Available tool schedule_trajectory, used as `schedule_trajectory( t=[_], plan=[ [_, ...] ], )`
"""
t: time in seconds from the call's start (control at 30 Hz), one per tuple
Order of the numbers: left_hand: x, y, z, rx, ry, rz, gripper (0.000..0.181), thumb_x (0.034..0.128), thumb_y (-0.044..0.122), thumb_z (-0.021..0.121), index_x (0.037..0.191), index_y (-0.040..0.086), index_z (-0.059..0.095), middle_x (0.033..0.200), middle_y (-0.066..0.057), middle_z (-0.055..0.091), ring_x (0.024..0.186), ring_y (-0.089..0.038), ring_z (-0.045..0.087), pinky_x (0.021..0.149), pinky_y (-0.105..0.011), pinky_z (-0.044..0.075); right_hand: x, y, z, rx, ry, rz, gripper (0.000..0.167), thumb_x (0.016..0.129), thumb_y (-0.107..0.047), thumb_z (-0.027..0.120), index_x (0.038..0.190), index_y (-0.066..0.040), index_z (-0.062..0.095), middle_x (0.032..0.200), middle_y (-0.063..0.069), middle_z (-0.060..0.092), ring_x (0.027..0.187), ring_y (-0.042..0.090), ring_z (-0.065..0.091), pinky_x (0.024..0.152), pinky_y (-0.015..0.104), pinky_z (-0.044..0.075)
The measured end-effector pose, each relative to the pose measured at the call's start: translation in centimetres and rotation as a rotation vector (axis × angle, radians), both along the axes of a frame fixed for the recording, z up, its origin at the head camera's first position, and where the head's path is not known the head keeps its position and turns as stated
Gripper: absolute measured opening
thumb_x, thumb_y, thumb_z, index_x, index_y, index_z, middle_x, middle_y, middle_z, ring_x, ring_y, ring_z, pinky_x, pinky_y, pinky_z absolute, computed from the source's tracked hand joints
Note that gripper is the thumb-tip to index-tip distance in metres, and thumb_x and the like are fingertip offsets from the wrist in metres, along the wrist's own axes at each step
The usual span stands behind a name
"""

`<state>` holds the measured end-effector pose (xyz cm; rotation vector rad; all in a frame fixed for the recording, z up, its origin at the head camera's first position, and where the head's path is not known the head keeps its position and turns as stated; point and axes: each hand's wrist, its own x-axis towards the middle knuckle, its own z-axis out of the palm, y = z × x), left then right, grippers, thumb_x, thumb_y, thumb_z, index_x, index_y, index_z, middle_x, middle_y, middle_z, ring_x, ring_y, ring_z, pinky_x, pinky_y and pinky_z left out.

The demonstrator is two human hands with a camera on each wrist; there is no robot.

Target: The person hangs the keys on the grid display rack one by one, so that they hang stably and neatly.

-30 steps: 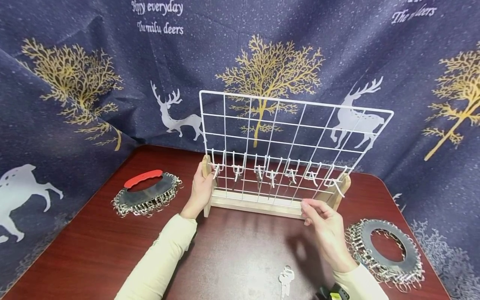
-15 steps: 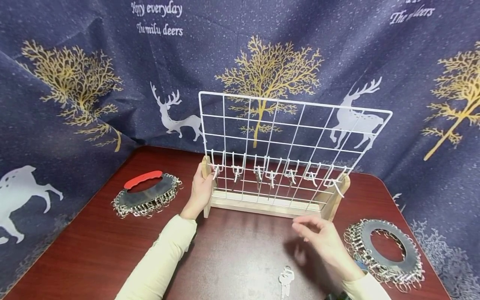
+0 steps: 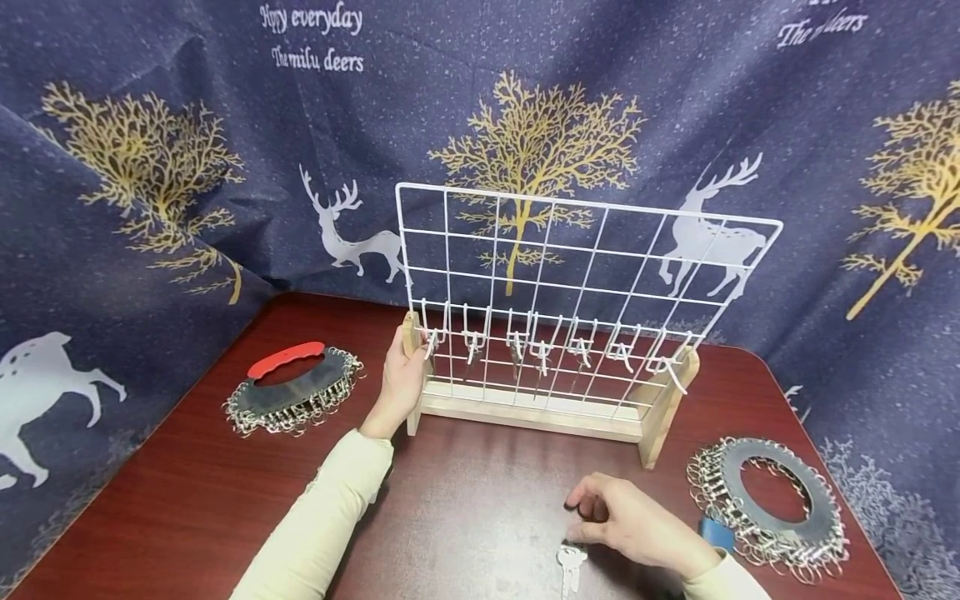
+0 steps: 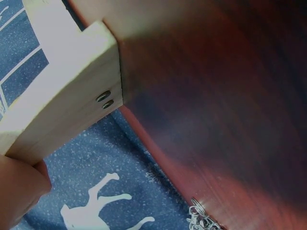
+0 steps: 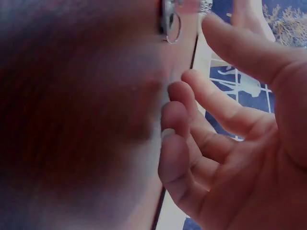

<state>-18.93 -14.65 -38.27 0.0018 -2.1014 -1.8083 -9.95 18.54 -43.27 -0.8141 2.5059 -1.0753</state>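
Observation:
A white wire grid rack (image 3: 555, 267) leans back in a wooden base (image 3: 532, 417), with a row of hooks (image 3: 543, 350) along its lower part. Small metal pieces seem to hang from some hooks, too fine to tell apart. My left hand (image 3: 401, 383) grips the left wooden side panel (image 4: 72, 96); two screws show on that panel in the left wrist view. A small bunch of silver keys (image 3: 571, 571) lies on the table before the rack. Just above it hovers my right hand (image 3: 630, 525), thumb and bent fingers apart, nothing between them. A key ring (image 5: 173, 29) shows beyond the fingertips in the right wrist view.
At the left lies a dark curved plate (image 3: 300, 386) with a red handle and many small metal rings. A similar round ring-edged plate (image 3: 787, 492) lies at right, a blue object (image 3: 716, 533) beside it. A patterned cloth (image 3: 150, 250) hangs behind the red-brown table (image 3: 187, 492).
My right hand has left the lower right of the rack's base and come down toward me, to the keys. The left hand keeps its grip on the panel.

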Motion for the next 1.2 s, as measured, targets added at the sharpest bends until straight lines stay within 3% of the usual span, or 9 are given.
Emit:
schedule_trajectory(
  t=[0.1,0.23,0.3,0.4,0.53,0.73,0.97,1.2],
  plan=[
    [-0.1,0.0,0.0,0.015,0.007,-0.009,0.022,0.0939,-0.002,0.046,0.114,-0.010,0.049,0.096,-0.020,0.058,0.070,-0.015,0.053,0.062,-0.029,0.046,0.0,-0.1,0.0,0.032,0.013,0.028,0.031,0.078,-0.034,0.080,0.096,-0.016,0.063,0.078,-0.008,0.056,0.070,0.002,0.053,0.063,0.023,0.045],
    [-0.1,0.0,0.0,0.023,0.005,-0.014,0.022,0.0940,-0.001,0.046,0.114,-0.008,0.049,0.095,-0.021,0.058,0.066,-0.009,0.051,0.059,-0.027,0.045,0.0,-0.3,0.1,0.054,0.044,0.048,0.030,0.077,-0.034,0.080,0.095,-0.017,0.062,0.078,-0.008,0.055,0.071,0.003,0.053,0.063,0.023,0.045],
    [-0.1,0.1,0.0,0.013,0.004,-0.009,0.019,0.0939,-0.001,0.046,0.112,-0.007,0.050,0.096,-0.021,0.058,0.067,-0.013,0.053,0.059,-0.025,0.045,0.0,-0.4,0.1,0.061,0.053,0.060,0.030,0.078,-0.036,0.079,0.094,-0.018,0.062,0.077,-0.011,0.055,0.070,0.002,0.053,0.063,0.023,0.045],
    [-0.1,0.1,0.0,0.001,0.007,-0.009,0.016,0.0938,-0.002,0.046,0.110,-0.004,0.050,0.098,-0.022,0.058,0.074,-0.031,0.058,0.061,-0.025,0.044,0.2,-0.4,0.2,0.066,0.055,0.084,0.030,0.078,-0.039,0.078,0.093,-0.019,0.061,0.075,-0.015,0.054,0.068,0.000,0.052,0.063,0.022,0.044],
    [-0.2,0.1,-0.1,0.005,0.022,-0.014,0.016,0.0936,-0.002,0.046,0.109,-0.003,0.050,0.095,-0.020,0.057,0.083,-0.049,0.055,0.060,-0.024,0.044,0.2,-0.5,0.3,0.078,0.055,0.113,0.028,0.078,-0.038,0.078,0.090,-0.021,0.060,0.070,-0.018,0.052,0.065,-0.002,0.050,0.060,0.021,0.043],
    [-0.2,0.1,-0.1,-0.006,0.023,-0.011,0.016,0.0936,-0.002,0.046,0.109,-0.004,0.049,0.096,-0.020,0.056,0.083,-0.048,0.054,0.062,-0.023,0.043,0.2,-0.6,0.1,0.079,0.114,0.151,0.017,0.082,-0.026,0.076,0.085,-0.021,0.060,0.069,-0.020,0.052,0.063,-0.004,0.049,0.059,0.019,0.043],
    [-2.5,-0.7,-3.0,0.021,0.019,-0.002,0.017,0.0941,-0.003,0.047,0.110,-0.001,0.051,0.099,-0.019,0.058,0.080,-0.033,0.056,0.063,-0.025,0.044,0.3,-0.7,0.0,0.092,0.094,0.133,0.015,0.082,-0.022,0.076,0.083,-0.021,0.060,0.069,-0.019,0.053,0.063,-0.004,0.049,0.060,0.020,0.043],
    [-2.7,-1.0,-3.6,0.030,0.022,-0.006,0.017,0.0949,0.001,0.047,0.111,0.001,0.051,0.097,-0.016,0.058,0.077,-0.036,0.057,0.059,-0.028,0.045,0.2,-0.8,0.0,0.086,0.075,0.130,0.014,0.082,-0.021,0.075,0.081,-0.021,0.061,0.071,-0.019,0.053,0.064,-0.004,0.047,0.059,0.020,0.042]
  ],
)
